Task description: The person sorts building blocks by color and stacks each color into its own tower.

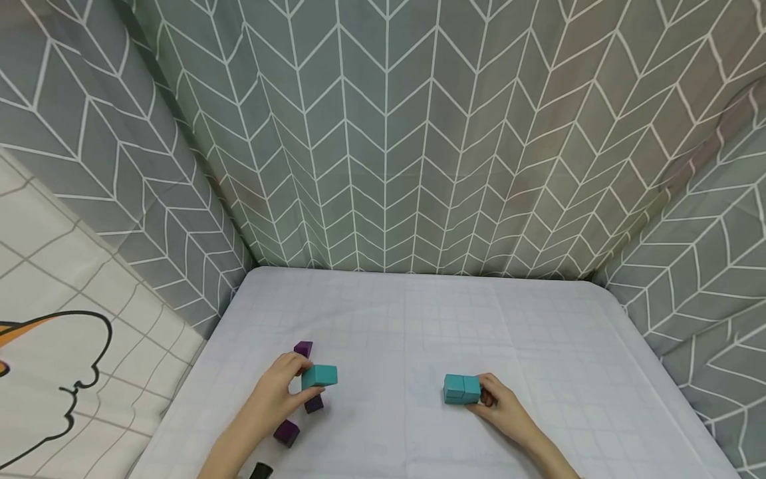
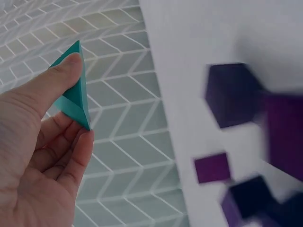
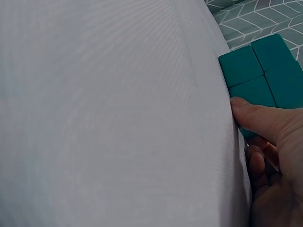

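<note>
My left hand (image 1: 272, 396) pinches a teal block (image 1: 322, 375) between thumb and fingers, over several dark purple blocks. In the left wrist view, that teal block (image 2: 84, 94) shows a triangular outline, held clear of the white surface. On the right side, my right hand (image 1: 504, 411) grips a cluster of teal blocks (image 1: 462, 388) from its right side. Seen from the right wrist, the teal cluster (image 3: 246, 66) has seams between several square faces, and the thumb (image 3: 260, 118) presses on one of them. The fingers beneath are partly hidden.
Purple blocks lie near the left hand: one behind it (image 1: 304, 348), one below the held block (image 1: 314, 404), another nearer the front (image 1: 287, 433). A black object (image 1: 261, 471) is cut off at the bottom edge. Patterned grey curtains (image 1: 389, 133) surround the white table (image 1: 395, 319).
</note>
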A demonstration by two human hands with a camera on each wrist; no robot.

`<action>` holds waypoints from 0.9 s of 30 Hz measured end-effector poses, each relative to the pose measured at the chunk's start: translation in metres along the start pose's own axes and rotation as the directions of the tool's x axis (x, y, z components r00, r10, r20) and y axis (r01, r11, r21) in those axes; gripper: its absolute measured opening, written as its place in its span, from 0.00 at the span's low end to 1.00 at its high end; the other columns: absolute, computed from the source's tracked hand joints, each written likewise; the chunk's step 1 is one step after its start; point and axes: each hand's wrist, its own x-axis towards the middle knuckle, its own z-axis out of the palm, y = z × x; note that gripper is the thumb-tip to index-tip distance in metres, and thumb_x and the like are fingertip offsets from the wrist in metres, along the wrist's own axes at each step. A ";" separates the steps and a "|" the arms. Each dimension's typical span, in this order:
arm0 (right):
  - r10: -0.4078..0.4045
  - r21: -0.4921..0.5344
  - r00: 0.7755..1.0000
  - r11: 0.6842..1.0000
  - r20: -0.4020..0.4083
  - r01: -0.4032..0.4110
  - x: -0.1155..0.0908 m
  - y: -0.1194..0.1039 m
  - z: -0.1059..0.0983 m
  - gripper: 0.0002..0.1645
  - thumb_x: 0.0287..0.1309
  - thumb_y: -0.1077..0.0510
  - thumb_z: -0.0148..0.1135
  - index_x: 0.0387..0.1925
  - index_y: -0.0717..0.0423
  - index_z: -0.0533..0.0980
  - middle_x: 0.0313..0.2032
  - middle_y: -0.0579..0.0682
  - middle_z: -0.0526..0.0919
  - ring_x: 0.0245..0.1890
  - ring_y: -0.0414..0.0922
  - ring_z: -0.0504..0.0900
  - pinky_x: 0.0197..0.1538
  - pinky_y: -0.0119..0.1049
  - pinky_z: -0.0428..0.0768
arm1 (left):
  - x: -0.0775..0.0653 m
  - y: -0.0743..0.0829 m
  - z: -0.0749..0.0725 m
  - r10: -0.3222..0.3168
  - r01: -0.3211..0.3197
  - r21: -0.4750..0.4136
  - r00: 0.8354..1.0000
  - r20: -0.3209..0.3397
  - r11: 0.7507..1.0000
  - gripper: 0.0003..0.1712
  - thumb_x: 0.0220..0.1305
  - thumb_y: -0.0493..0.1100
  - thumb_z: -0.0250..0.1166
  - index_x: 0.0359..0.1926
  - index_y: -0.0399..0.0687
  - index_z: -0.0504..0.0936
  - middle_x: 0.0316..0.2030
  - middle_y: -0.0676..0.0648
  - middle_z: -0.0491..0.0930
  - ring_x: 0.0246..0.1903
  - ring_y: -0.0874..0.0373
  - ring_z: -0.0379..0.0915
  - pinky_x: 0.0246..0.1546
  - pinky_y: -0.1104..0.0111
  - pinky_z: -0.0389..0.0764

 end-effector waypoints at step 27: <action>0.010 0.012 1.000 1.000 0.002 -0.010 0.000 0.001 0.000 0.22 0.41 0.66 0.67 0.42 0.57 0.73 0.29 0.46 0.68 0.26 0.48 0.68 0.26 0.30 0.69 | 0.090 0.095 0.118 0.159 -0.140 -0.237 0.986 0.060 0.961 0.19 0.46 0.50 0.69 0.36 0.46 0.75 0.33 0.55 0.73 0.35 0.65 0.66 0.35 0.79 0.71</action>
